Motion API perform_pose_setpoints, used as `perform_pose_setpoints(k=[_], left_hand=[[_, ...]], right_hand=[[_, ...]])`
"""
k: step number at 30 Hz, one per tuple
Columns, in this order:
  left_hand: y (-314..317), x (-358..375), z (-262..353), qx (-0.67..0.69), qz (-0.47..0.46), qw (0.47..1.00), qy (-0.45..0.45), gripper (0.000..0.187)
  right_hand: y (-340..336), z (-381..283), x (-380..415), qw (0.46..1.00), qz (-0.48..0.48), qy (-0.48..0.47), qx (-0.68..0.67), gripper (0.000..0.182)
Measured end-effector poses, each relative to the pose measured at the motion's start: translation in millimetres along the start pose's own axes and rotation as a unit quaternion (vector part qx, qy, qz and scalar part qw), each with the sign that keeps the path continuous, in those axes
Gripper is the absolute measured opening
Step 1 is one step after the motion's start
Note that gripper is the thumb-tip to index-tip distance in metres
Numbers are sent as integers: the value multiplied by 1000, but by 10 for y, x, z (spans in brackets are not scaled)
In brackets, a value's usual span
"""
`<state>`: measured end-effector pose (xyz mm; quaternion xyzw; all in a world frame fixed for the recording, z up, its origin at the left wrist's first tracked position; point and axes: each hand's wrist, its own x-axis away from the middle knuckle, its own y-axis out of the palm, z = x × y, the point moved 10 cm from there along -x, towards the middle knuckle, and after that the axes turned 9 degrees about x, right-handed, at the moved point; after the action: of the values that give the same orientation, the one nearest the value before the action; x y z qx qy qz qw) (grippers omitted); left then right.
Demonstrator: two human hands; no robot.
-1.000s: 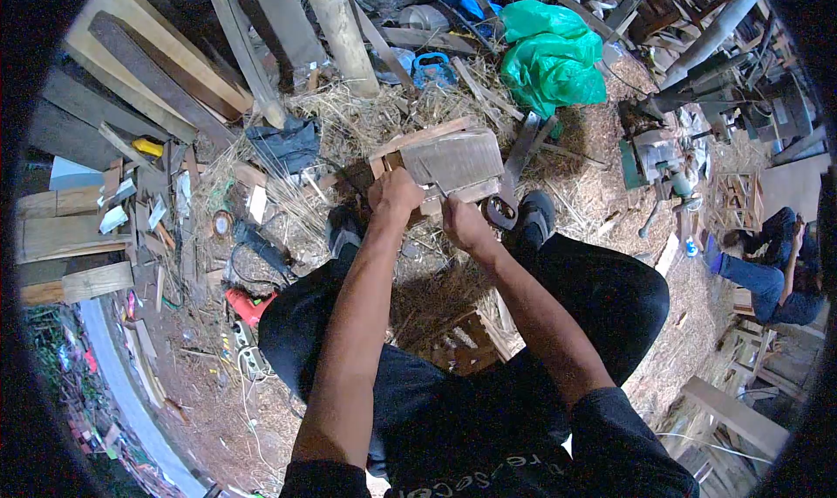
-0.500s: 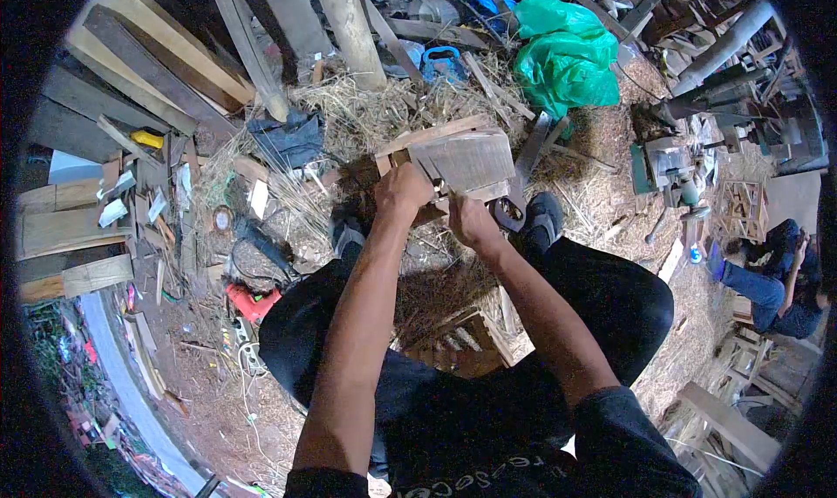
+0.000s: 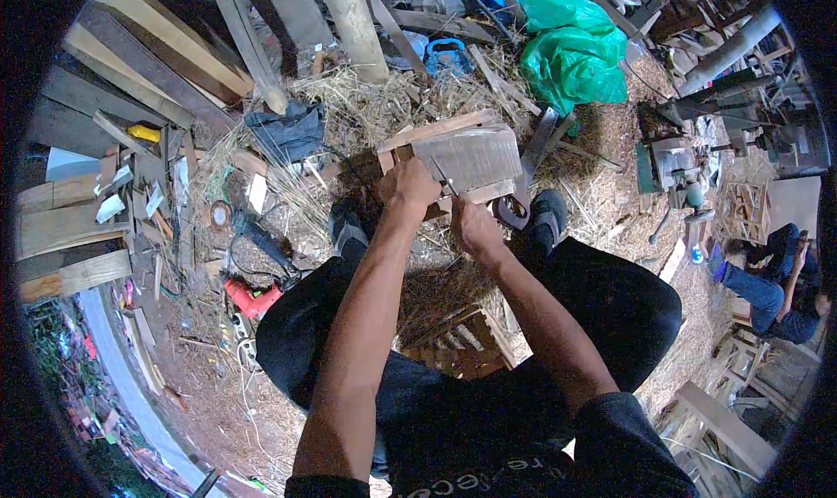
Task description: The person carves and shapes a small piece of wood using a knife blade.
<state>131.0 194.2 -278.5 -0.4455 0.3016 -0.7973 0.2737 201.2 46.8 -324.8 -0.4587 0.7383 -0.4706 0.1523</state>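
Two hands, close but apart: right hand [image 3: 478, 226] closed around a thin tool [image 3: 443, 177] slanting over the wooden piece [image 3: 479, 160], left hand [image 3: 410, 184] curled at its near left corner, exact hold unclear. Wooden piece sat ahead of the shoes [image 3: 547, 219], near green plastic [image 3: 574, 57].

Dark shirt [image 3: 510, 433] with pale lettering [image 3: 478, 483], only partly readable, seemingly "re" and "eco"

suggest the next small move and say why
Perhaps brace the block with the left hand before moving the thin tool: that hand is at the near left corner, and the right hand seems to hold the tool, angled over the block's face.
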Motion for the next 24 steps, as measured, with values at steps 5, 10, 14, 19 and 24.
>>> perform_pose_setpoints(k=[5, 10, 14, 19, 24], left_hand=[[-100, 101, 114, 2, 7, 999, 35, 31], [-102, 82, 118, -3, 39, 998, 58, 34], [-26, 75, 41, -3, 20, 998, 57, 32], [41, 62, -8, -32, 41, 998, 29, 27], [134, 139, 61, -47, 17, 999, 10, 24]], right_hand=[[281, 77, -87, 997, -36, -48, 37, 22], [219, -153, -92, 997, -30, -63, 12, 14], [329, 59, -91, 997, -26, -15, -77, 28], [-58, -74, -48, 995, -17, -32, -98, 33], [-97, -132, 122, 996, 17, -48, -71, 23]])
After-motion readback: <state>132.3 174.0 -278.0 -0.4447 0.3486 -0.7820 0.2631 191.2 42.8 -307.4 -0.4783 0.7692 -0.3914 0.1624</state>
